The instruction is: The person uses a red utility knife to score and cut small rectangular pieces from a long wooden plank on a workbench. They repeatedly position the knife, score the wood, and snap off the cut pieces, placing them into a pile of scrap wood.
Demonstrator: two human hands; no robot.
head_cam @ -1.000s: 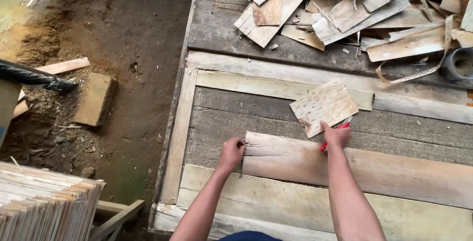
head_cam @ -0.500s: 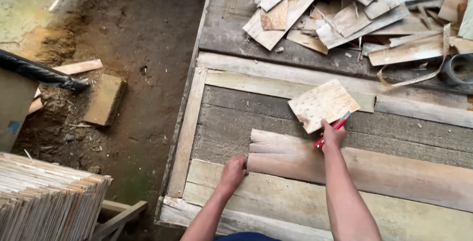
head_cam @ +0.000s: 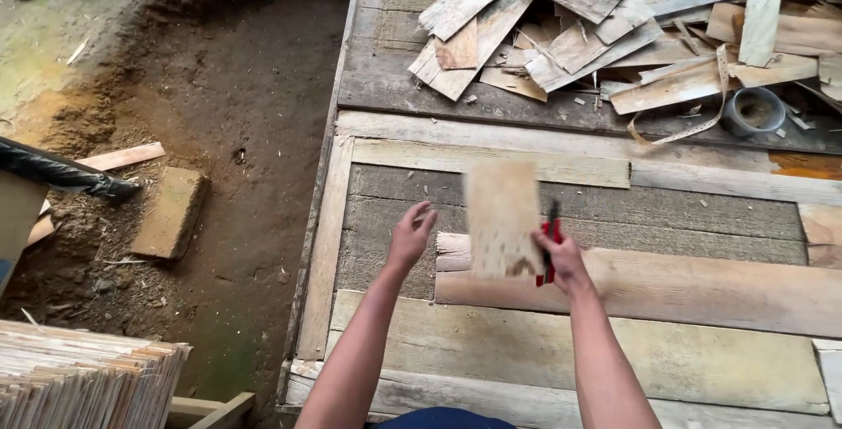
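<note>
My right hand (head_cam: 561, 258) holds a thin pale wooden sheet (head_cam: 502, 217) upright above the workbench, blurred by motion, together with a red-handled tool (head_cam: 550, 240). My left hand (head_cam: 410, 236) hovers open just left of the sheet, fingers spread, touching nothing. Under both hands a long pale plank (head_cam: 684, 284) lies across the grey boards of the wooden workbench (head_cam: 386, 210).
A heap of wood offcuts (head_cam: 570, 34) covers the far end of the bench, with a tape roll (head_cam: 754, 111) at the right. Bare dirt ground, a brick (head_cam: 171, 212) and a black pipe (head_cam: 61, 173) lie to the left. A stack of thin sheets (head_cam: 83, 376) sits at bottom left.
The right hand lifted the small sheet off the bench and swung it upright to the left. The left hand rose off the plank and opened.
</note>
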